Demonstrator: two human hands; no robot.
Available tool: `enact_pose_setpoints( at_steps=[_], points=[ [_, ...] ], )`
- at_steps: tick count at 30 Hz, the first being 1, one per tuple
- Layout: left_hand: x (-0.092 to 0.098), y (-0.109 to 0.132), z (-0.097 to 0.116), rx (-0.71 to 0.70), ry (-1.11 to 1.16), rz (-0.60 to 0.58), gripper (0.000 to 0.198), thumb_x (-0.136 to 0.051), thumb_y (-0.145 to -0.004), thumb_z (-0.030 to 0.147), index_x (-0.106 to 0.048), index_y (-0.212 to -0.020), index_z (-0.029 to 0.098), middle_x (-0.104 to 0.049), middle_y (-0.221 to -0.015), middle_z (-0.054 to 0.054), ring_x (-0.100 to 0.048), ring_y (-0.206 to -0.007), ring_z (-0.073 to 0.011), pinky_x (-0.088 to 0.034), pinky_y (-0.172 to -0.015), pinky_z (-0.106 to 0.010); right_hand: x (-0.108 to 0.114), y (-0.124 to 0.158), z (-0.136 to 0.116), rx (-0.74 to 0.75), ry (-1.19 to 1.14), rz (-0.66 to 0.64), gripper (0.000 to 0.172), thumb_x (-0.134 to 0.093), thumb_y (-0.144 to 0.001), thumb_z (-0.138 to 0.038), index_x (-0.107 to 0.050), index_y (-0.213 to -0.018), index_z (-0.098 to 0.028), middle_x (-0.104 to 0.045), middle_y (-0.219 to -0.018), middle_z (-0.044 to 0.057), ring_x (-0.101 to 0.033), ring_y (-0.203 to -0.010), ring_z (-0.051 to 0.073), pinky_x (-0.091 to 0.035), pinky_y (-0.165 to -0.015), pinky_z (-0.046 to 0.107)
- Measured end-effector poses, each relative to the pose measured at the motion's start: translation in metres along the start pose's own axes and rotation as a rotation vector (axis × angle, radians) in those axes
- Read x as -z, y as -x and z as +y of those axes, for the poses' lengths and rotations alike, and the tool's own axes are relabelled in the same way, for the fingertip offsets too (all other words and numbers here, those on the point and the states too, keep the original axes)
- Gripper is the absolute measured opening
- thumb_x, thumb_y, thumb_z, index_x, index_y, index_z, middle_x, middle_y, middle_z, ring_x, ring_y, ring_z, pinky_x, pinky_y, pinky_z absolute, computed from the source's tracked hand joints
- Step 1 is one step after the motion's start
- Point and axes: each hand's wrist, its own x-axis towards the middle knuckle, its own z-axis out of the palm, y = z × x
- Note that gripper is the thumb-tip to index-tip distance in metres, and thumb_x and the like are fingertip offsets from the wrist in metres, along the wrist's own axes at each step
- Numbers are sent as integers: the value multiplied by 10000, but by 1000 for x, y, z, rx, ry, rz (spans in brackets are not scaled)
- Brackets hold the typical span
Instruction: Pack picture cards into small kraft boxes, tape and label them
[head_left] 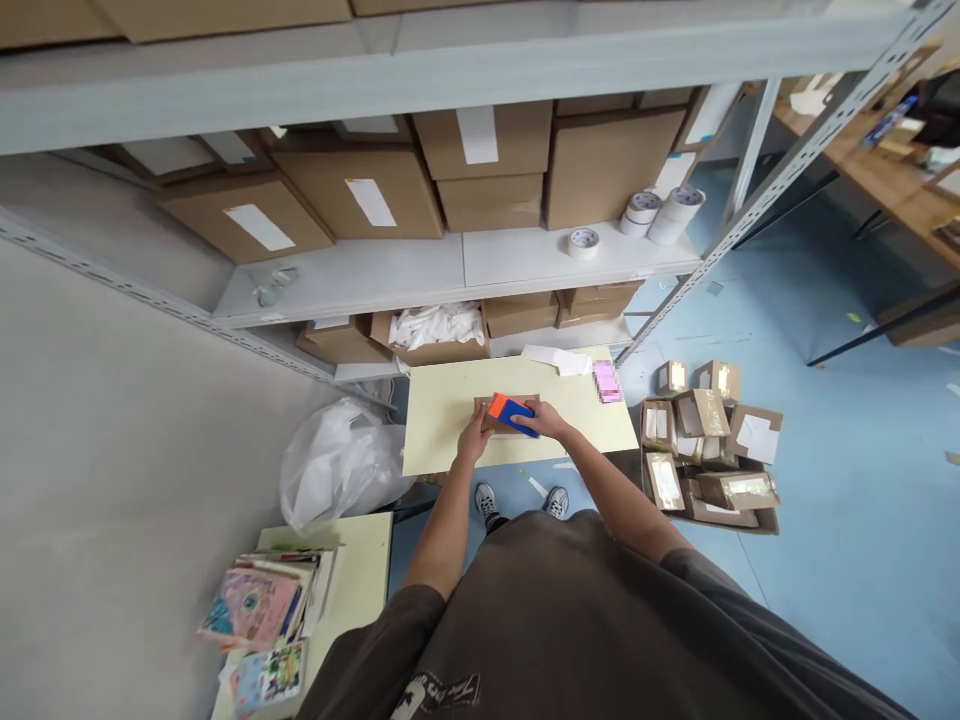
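Observation:
A small brown cardboard box (480, 404) lies on the pale yellow tabletop (442, 440) in front of me. My left hand (474, 437) grips its left end, thumb near the upper face. My right hand (547, 419) is closed around a blue and orange tool (517, 412), which looks like a hand tape dispenser. The tool lies slantwise over the box, orange end toward my left hand, and hides much of the box's top. Whether tape runs from it I cannot tell. White paper (559, 360) and a pink printed card (607, 382) lie farther back on the table.
A metal shelf rack (360, 275) with cartons (495, 200) and tape rolls (583, 243) stands behind the table. Small boxes (701, 412) are heaped on the right floor. At left are a clear plastic bag (341, 460) and a side table with books (259, 605).

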Motion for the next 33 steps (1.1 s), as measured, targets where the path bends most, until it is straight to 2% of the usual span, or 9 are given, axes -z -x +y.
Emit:
enact_pose_setpoints(
  at_steps=[4, 7, 9, 12, 15, 19, 24, 27, 33],
  points=[
    [7, 6, 0, -78, 42, 48, 846, -755, -869, 177, -466, -1657, 286, -353, -1768, -71, -466, -1552, -309, -425, -1243, -424, -4, -10, -4, -35, 121, -87, 401, -749, -923, -588, -761, -1001, -196, -796, -949, 74, -740, -902, 247, -518, -780, 281],
    [16, 4, 1, -105, 97, 211, 555, -709, -921, 231, -675, -1474, 204, -531, -1654, -125, -511, -1502, -318, -400, -1254, -436, -1, -9, 3, -55, 95, -89, 407, -719, -923, -607, -743, -955, -203, -781, -907, 55, -726, -862, 235, -515, -753, 279],
    [22, 0, 5, -62, 177, 290, 382, -635, -989, 323, -770, -1312, 171, -684, -1472, -161, -617, -1374, -316, -458, -1187, -429, 1, -7, 7, -62, 55, -83, 425, -702, -911, -629, -725, -910, -205, -763, -865, 40, -707, -824, 226, -514, -729, 281],
    [28, -10, 14, 79, 380, 199, 476, -576, -1021, 557, -826, -1103, 160, -808, -1098, -150, -749, -1046, -293, -569, -932, -380, 1, -6, 9, -73, -13, -72, 438, -707, -874, -639, -703, -861, -201, -739, -824, 28, -683, -799, 215, -512, -709, 280],
    [33, -17, 23, 158, 610, 27, 620, -626, -948, 714, -829, -1056, 139, -811, -958, -136, -748, -865, -256, -551, -730, -318, -1, -6, 10, -75, -63, -66, 443, -720, -834, -641, -694, -840, -199, -724, -805, 21, -671, -786, 209, -514, -709, 282],
    [41, -20, 30, 143, 716, -85, 530, -812, -833, 619, -839, -1014, 122, -811, -931, -124, -717, -812, -214, -520, -682, -281, -3, -6, 9, -73, -93, -60, 453, -733, -800, -646, -687, -836, -197, -716, -806, 21, -666, -780, 204, -508, -701, 281],
    [43, -19, 37, 152, 755, -60, 380, -849, -807, 486, -841, -924, 124, -793, -855, -109, -689, -749, -191, -520, -680, -286, -1, -5, 5, -78, -51, -42, 485, -726, -806, -683, -686, -815, -200, -712, -792, 23, -661, -782, 206, -503, -703, 285],
    [42, -20, 44, 132, 689, -49, 286, -818, -820, 423, -818, -836, 138, -757, -757, -76, -653, -683, -175, -503, -667, -285, 3, -5, 0, -71, -10, -36, 528, -703, -810, -739, -679, -791, -213, -706, -776, 19, -651, -764, 207, -491, -695, 289],
    [47, -16, 59, 10, 415, 176, 214, -661, -900, 280, -770, -743, 182, -767, -775, -55, -683, -767, -194, -502, -751, -282, 12, -6, -8, -30, -28, -12, 568, -691, -824, -772, -735, -889, -209, -754, -831, 36, -678, -773, 218, -515, -730, 299]
  ],
)
